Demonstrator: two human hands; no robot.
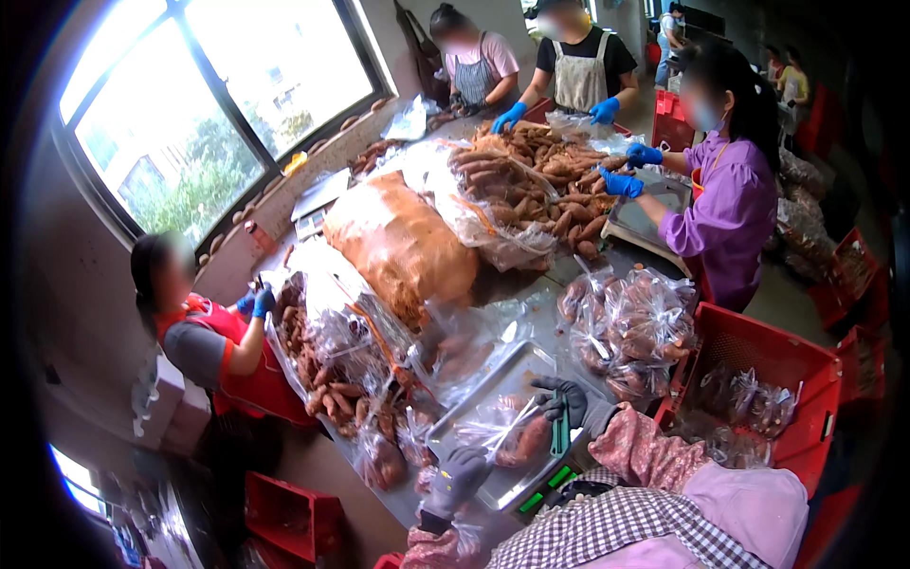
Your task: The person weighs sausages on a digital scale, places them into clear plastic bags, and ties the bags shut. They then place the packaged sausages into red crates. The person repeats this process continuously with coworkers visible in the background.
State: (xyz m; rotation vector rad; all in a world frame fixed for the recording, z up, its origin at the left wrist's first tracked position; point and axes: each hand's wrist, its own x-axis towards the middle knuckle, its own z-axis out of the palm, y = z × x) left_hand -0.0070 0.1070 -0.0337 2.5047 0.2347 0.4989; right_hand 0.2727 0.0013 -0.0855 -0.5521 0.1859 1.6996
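In front of me a clear plastic bag of sweet potatoes (pixel 522 439) lies on a metal scale pan (pixel 455 421), with a white strip across its gathered top. My right hand (pixel 577 404), in a dark grey glove, holds a slim green hand tool (pixel 560 431) over the bag's right side. My left hand (pixel 458 475), gloved in grey, is at the pan's near left edge beside the bag. Its fingers are curled, and whether they grip the plastic is unclear. Green lit displays (pixel 547 489) show on the scale's near side.
Filled bags (pixel 625 323) are piled right of the pan, by a red crate (pixel 775 363) holding more. A large orange-brown sack (pixel 398 242) and loose sweet potatoes (pixel 526 178) cover the table beyond. Several co-workers stand around it; one in a red apron (pixel 242 355) is at left.
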